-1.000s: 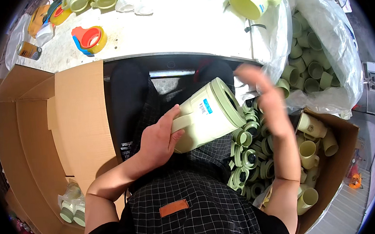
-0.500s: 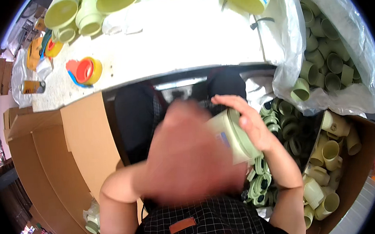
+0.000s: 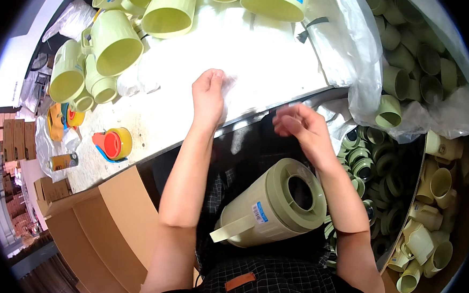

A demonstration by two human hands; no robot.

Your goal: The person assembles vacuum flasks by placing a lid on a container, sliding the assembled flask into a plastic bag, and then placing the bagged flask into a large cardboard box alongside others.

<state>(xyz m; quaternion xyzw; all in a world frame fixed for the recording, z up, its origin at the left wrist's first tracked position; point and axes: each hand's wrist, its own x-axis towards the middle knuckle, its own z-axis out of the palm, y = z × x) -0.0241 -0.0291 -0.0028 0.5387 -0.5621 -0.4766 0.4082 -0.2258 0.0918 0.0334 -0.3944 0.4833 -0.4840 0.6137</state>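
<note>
A pale green jug (image 3: 249,212) lies tilted across my lap, its handle toward the lower left and its ring-shaped lid, with a dark round opening, toward the right. A blue-and-white label is on its side. My left hand (image 3: 208,97) is over the bright white tabletop, fingers pinched on a thin see-through piece that looks like a plastic bag (image 3: 229,83). My right hand (image 3: 303,129) hovers above the jug's lid near the table edge, its fingers loosely curled and apart, slightly blurred, with nothing seen in them.
Several green jugs (image 3: 170,13) stand along the table's back. A yellow-and-red tape roll (image 3: 117,144) sits at its left. Right are a plastic-lined container of green cups (image 3: 394,83), a pile of green rings (image 3: 364,168) and a carton of jug parts (image 3: 425,237). An open cardboard box (image 3: 100,235) stands left.
The jug I was handling now rests in my lap, its lid facing right. My left hand has moved forward over the table; my right has left the jug. The view has shifted.
</note>
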